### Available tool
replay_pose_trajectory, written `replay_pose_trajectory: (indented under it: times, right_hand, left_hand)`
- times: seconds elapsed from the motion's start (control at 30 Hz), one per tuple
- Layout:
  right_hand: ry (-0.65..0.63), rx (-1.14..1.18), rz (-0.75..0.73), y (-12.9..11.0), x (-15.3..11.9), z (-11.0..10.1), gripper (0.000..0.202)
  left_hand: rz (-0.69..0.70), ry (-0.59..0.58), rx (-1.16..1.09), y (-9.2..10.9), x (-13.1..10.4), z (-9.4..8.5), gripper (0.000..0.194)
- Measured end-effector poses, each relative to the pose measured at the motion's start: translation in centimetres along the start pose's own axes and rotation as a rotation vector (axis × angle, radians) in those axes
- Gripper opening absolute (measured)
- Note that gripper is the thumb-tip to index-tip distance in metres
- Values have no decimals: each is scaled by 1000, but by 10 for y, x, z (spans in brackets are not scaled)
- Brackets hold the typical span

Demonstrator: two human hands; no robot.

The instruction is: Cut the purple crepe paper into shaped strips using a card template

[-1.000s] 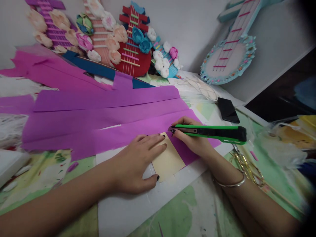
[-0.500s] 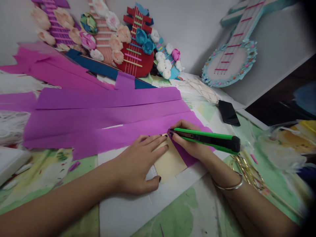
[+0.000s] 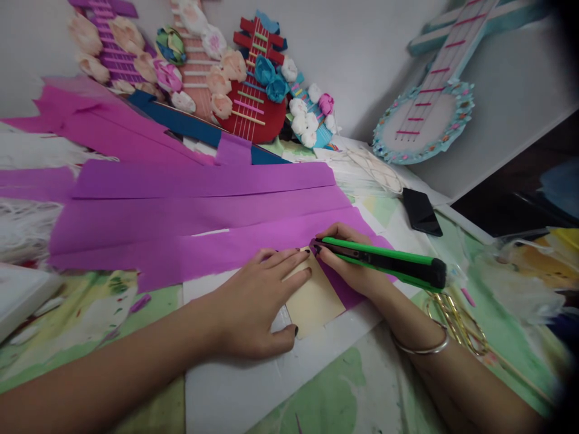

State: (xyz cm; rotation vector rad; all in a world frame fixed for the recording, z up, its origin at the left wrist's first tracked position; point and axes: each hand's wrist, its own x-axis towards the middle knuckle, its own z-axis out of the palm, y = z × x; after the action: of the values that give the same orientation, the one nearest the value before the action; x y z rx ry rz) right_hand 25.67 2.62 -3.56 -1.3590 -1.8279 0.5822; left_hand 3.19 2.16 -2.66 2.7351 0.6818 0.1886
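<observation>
My left hand (image 3: 266, 301) lies flat with spread fingers, pressing on a cream rectangular card (image 3: 316, 301). The card rests on the near edge of a purple paper sheet (image 3: 271, 208), which has long fold lines. In my right hand (image 3: 353, 265) is a green and black utility knife (image 3: 384, 260), its handle pointing right. The knife's tip is at the card's upper right corner, against the purple paper; the blade itself is hard to make out. Under card and paper lies a white board (image 3: 235, 386).
Behind the paper, decorated toy guitars (image 3: 260, 108) lean at the wall, and a pale blue one (image 3: 420, 120) stands right. A black phone (image 3: 420, 211), gold-handled scissors (image 3: 456, 322) and a plastic bag (image 3: 515, 283) lie at right. Magenta paper (image 3: 104, 123) is at far left.
The whole view has shifted slightly, so things appear a little further right and lower. Both hands, the card and the knife keep nearly the same places relative to one another.
</observation>
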Motion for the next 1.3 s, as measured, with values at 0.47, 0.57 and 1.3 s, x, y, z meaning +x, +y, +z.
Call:
replay_pose_trajectory:
  times: [0.47, 0.57, 1.3]
  right_hand:
    - [-12, -89, 38, -9, 0, 1, 10]
    - [-16, -109, 42, -10, 0, 1, 9]
    - [26, -100, 48, -11, -2, 4, 9]
  left_hand:
    - [-1, 5, -5, 1, -1, -1, 69]
    - [0, 5, -11, 0, -1, -1, 67]
    - [18, 46, -20, -1, -2, 1, 69]
